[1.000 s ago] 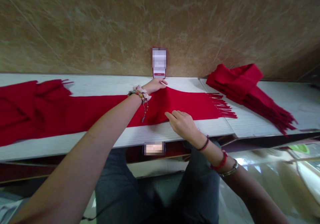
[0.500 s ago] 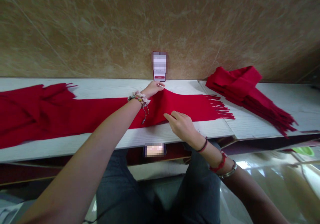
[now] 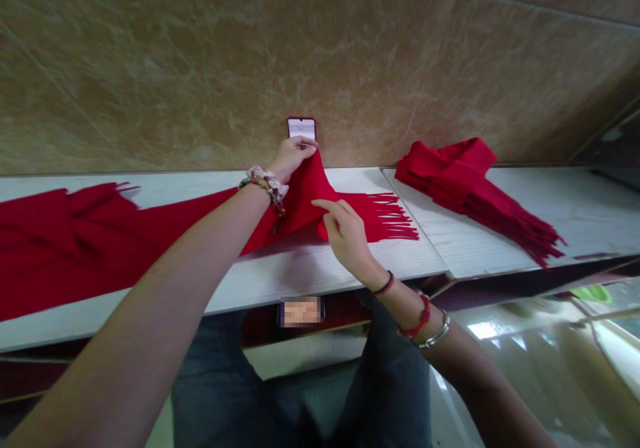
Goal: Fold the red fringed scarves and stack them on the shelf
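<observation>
A long red fringed scarf (image 3: 215, 218) runs along the white tabletop, its fringe at the right and its bunched part at the left. My left hand (image 3: 293, 158) pinches the far edge and holds it raised in a peak. At the near edge is my right hand (image 3: 346, 238), index finger stretched along the cloth and the other fingers curled on the lifted edge. Their exact grip is partly hidden. Between the hands the cloth stands off the table, casting a shadow beneath. The fringed end lies flat.
A folded red scarf (image 3: 465, 178) lies to the right on the white tabletop (image 3: 570, 198). One phone (image 3: 302, 127) leans against the brown marbled wall (image 3: 200, 68). Another phone (image 3: 301, 311) rests below the front edge, in front of my legs. A green bowl (image 3: 593, 293) shows at the far right.
Both hands have raised the scarf's middle higher, and its fringed end has slid left. My left hand now covers the lower part of the leaning phone. The view has shifted slightly.
</observation>
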Motion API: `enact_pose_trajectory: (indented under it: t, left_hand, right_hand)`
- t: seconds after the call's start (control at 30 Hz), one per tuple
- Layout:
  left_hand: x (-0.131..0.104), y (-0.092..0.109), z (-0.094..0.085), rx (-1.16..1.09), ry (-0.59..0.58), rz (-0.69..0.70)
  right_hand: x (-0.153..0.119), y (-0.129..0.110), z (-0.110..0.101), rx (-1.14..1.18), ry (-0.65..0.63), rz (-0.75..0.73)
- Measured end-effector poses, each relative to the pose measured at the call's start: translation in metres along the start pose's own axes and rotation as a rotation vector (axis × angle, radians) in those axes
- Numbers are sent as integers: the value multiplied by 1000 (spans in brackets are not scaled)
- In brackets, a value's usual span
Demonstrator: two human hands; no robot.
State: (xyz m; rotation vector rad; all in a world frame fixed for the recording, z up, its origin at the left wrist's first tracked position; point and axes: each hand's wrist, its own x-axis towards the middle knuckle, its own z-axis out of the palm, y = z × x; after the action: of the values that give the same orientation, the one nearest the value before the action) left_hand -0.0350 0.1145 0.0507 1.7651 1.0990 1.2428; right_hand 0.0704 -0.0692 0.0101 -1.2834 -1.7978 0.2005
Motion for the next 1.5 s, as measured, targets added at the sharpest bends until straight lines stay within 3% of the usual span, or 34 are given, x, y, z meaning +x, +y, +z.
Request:
enact_pose_trajectory:
  t: [0.13,0.27,0.43,0.57,0.7,0.93,1.07,1.17,1.27,1.37,1.5]
  left_hand:
    - [23,20,30,115,-90,139]
    - [34,24,77,283,-265,185]
    - [31,0,132,415,-399,208]
    - [26,-24,154,483,-493,220]
    - [24,-36,157,564,-559,236]
    - [24,-48,136,674,-638,255]
    - [14,-47,128,731,-598,284]
    - [-3,-39,122,800,-590,406]
    - [-24,-33,115,794,-737,496]
    - [-38,-33,108,766,-903,455]
    - [-42,-33,106,795,-968,402]
  right_hand:
    - [-2,24,-15,73,92,74]
    - [-16,68,-32,61,172,158]
    - [-37,117,-50,-56,131,223]
    - [-45,127,-55,-214,54,187]
    - [-44,116,-58,-446,-68,194]
    - [-47,110,-71,-708,-211,121]
    - [-52,115,-76,-683,-187,6]
    - [-46,117,-81,-556,-182,-82]
    - [-31,121,-81,-472,-204,-45]
    - [-20,126,-74,-523,-297,17]
    - [-28,130,-66,-667,-443,74]
